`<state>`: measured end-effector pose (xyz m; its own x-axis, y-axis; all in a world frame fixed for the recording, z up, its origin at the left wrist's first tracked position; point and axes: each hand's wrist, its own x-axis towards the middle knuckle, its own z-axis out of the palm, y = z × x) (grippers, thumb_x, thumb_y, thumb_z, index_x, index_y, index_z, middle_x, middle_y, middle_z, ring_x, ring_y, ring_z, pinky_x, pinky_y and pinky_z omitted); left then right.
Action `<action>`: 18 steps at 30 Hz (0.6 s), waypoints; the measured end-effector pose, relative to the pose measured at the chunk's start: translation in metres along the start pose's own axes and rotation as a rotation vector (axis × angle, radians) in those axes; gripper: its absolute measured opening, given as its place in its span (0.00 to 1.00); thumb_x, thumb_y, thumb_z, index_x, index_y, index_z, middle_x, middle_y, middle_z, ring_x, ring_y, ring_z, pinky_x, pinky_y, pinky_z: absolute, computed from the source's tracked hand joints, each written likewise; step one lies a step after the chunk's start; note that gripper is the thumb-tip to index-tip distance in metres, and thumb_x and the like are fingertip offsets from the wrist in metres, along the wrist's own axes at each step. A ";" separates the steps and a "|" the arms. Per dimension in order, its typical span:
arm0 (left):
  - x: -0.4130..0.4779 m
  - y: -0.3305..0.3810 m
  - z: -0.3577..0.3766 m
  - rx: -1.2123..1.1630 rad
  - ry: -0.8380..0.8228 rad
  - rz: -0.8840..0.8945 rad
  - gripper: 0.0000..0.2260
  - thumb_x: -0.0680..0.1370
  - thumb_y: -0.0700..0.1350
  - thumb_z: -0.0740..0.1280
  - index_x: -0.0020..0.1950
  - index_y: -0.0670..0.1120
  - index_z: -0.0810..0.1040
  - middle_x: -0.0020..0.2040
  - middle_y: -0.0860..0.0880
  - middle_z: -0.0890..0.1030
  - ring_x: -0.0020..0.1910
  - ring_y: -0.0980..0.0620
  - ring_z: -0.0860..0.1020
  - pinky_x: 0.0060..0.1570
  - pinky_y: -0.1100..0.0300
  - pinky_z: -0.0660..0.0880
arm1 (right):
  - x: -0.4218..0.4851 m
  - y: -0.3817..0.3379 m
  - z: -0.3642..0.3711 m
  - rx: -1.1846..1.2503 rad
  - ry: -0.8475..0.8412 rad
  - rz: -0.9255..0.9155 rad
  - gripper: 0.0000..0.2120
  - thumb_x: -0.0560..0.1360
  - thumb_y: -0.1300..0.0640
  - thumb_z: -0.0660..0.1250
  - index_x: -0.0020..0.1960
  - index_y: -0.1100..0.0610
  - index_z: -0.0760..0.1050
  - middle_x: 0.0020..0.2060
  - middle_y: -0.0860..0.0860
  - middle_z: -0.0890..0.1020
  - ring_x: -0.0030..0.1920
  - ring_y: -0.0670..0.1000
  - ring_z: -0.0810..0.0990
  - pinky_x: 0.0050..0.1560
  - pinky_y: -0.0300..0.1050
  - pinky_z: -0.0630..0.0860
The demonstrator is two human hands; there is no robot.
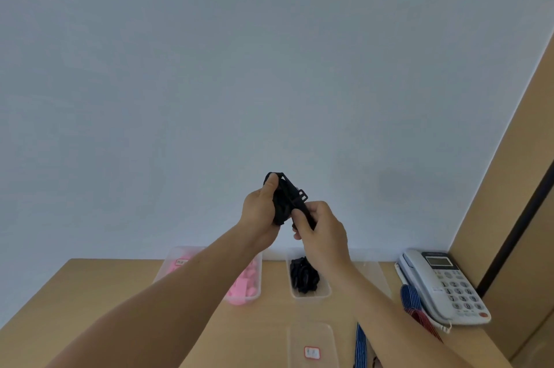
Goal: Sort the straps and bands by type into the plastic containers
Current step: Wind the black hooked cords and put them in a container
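A black strap with a plastic buckle (287, 197) is held up in front of the wall, above the table. My left hand (260, 211) grips its bundled part, thumb on top. My right hand (319, 223) pinches the strap's free end just right of the bundle. Below on the wooden table, a clear plastic container (325, 288) holds several black straps (303, 276). To its left a second clear container (257, 292) holds pink bands (244, 285), partly hidden by my left forearm.
A clear lid with a red-edged label (311, 346) lies near the front. A blue striped strap (361, 346) lies beside it. A blue and a red striped band (412, 303) lie next to a white desk phone (446, 283) at the right edge.
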<state>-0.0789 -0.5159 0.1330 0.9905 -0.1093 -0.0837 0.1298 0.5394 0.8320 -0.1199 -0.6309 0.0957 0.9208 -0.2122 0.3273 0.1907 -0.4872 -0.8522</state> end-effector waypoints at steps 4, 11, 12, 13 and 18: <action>0.006 0.008 0.003 -0.127 0.053 -0.016 0.14 0.83 0.46 0.61 0.56 0.34 0.73 0.49 0.37 0.82 0.47 0.38 0.83 0.53 0.43 0.78 | -0.009 -0.001 0.009 0.110 -0.099 0.030 0.09 0.79 0.49 0.65 0.54 0.51 0.67 0.40 0.45 0.83 0.36 0.45 0.82 0.41 0.41 0.76; 0.024 0.010 -0.015 0.147 0.217 0.175 0.07 0.80 0.44 0.65 0.48 0.41 0.69 0.33 0.49 0.72 0.32 0.50 0.78 0.31 0.57 0.73 | -0.003 0.003 0.005 -0.054 -0.359 -0.018 0.14 0.76 0.57 0.68 0.60 0.48 0.75 0.47 0.45 0.83 0.46 0.47 0.82 0.52 0.44 0.78; 0.028 0.010 -0.020 0.262 0.218 0.202 0.08 0.80 0.44 0.64 0.48 0.42 0.68 0.30 0.50 0.73 0.31 0.50 0.78 0.30 0.58 0.72 | -0.002 0.003 0.004 -0.141 -0.363 -0.069 0.14 0.76 0.56 0.68 0.61 0.48 0.76 0.47 0.46 0.83 0.46 0.48 0.80 0.51 0.43 0.76; 0.030 0.009 -0.025 0.379 0.204 0.220 0.09 0.80 0.45 0.64 0.47 0.42 0.67 0.29 0.50 0.72 0.31 0.50 0.77 0.28 0.59 0.71 | -0.001 0.002 0.003 -0.255 -0.365 -0.155 0.14 0.76 0.54 0.68 0.61 0.48 0.77 0.46 0.47 0.83 0.46 0.49 0.79 0.51 0.43 0.74; 0.031 0.003 -0.035 0.809 0.078 0.216 0.11 0.80 0.49 0.63 0.49 0.42 0.65 0.39 0.45 0.73 0.31 0.54 0.79 0.29 0.59 0.71 | 0.005 -0.003 -0.001 -0.555 -0.276 -0.438 0.17 0.74 0.44 0.70 0.60 0.49 0.78 0.43 0.51 0.83 0.47 0.53 0.76 0.49 0.41 0.67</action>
<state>-0.0461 -0.4882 0.1132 0.9939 0.0018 0.1099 -0.1066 -0.2264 0.9682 -0.1163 -0.6310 0.1002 0.8658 0.2830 0.4126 0.4267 -0.8483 -0.3135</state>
